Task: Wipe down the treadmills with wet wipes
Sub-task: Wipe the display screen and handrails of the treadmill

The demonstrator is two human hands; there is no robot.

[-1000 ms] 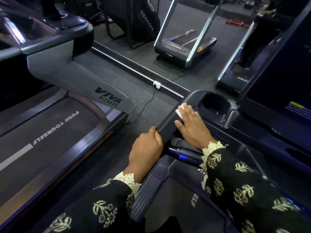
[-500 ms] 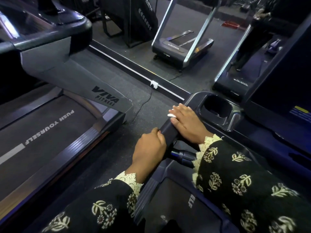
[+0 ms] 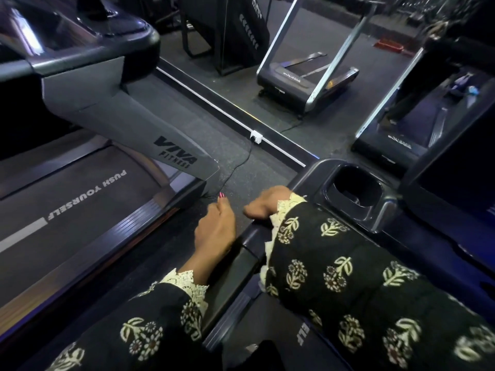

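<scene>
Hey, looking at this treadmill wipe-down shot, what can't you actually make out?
Head view only:
The wet wipe: not visible; if held, the right hand covers it.
The right hand's fingers: curled out of sight past the handrail edge, so its grip is unclear.
The left hand: fingers turned away from the camera; contact with the handrail uncertain.
The cup holder: inside too dark.
The console screen: cut off by the right edge.
</scene>
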